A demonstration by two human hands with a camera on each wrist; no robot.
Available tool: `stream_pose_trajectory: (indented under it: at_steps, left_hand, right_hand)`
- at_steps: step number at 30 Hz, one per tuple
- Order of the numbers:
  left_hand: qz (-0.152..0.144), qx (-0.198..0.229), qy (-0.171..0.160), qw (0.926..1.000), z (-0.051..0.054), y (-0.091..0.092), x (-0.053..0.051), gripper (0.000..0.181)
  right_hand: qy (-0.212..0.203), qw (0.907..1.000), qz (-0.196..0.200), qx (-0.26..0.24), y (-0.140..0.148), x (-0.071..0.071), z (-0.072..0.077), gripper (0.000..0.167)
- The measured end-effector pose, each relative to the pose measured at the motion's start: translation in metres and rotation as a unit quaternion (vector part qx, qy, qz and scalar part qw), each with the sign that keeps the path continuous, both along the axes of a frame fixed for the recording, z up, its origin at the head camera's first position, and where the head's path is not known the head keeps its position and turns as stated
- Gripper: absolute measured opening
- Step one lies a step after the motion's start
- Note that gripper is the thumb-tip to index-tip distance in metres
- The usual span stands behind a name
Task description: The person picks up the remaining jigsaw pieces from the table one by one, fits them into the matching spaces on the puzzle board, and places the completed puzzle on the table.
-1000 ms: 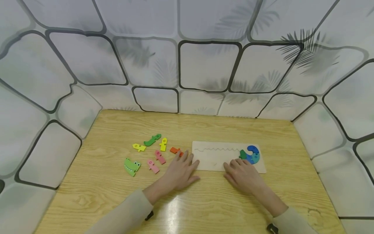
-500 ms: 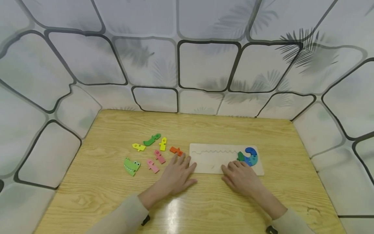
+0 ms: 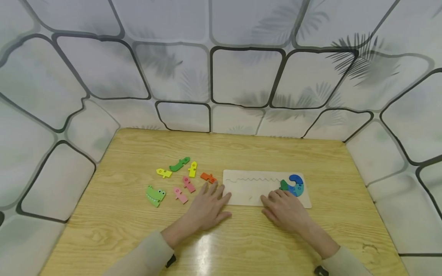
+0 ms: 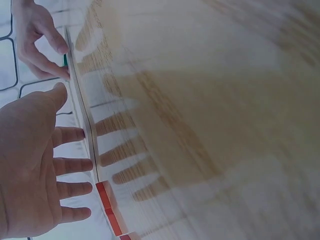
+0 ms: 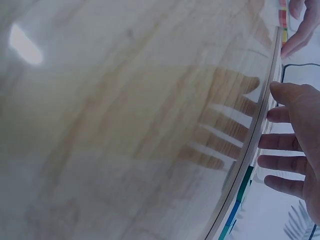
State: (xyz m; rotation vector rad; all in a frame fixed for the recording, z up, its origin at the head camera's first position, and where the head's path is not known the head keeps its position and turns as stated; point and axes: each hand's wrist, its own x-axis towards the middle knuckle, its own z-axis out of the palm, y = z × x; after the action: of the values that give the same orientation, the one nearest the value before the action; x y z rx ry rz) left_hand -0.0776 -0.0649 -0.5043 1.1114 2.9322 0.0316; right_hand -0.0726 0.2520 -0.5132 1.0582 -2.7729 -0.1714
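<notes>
A pale wooden puzzle board (image 3: 246, 193) lies on the table, with a wavy line cut along its upper part. My left hand (image 3: 206, 207) is spread with straight fingers, the fingertips at the board's left end. Just beyond those fingertips lies an orange puzzle piece (image 3: 208, 177), also visible as a red-orange edge in the left wrist view. My right hand (image 3: 286, 211) rests its fingers on the board's front part, below a dark green piece (image 3: 284, 185) and several joined blue pieces (image 3: 299, 189). In the right wrist view, the right hand (image 5: 302, 137) has extended fingers and grips nothing.
Left of the board lie a green crocodile head piece (image 3: 155, 196), a green curved piece (image 3: 179, 164), yellow pieces (image 3: 192, 169) and pink pieces (image 3: 188, 184). A patterned wall (image 3: 186, 76) encloses the wooden table (image 3: 331, 168) at the back and sides.
The board has slid slightly toward me and to the left, both hands shifting with it. In the last half second the movement is very small. The loose pieces have stayed put.
</notes>
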Motion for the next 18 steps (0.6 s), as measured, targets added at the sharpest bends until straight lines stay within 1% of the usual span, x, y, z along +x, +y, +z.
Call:
stream_pose_trajectory:
  at_steps: [7,10,14,18]
  left_hand:
    - [-0.002,-0.006,-0.004,1.0,0.001,0.0,-0.001,0.063]
    - [-0.002,-0.009,-0.004,0.9999,0.001,0.0,-0.001,0.064]
    - [-0.001,-0.013,0.001,0.9999,0.0,0.0,0.0,0.065]
    - [0.001,-0.012,0.008,0.9999,-0.001,0.0,0.0,0.066]
  right_hand:
    - [-0.016,0.9992,0.016,-0.032,0.011,-0.005,-0.002,0.042]
    - [-0.022,0.999,0.007,-0.039,0.017,-0.008,-0.002,0.05]
    - [-0.024,0.999,-0.014,-0.036,0.028,-0.013,-0.001,0.061]
    - [-0.033,0.9982,-0.032,-0.04,0.039,-0.018,0.0,0.067]
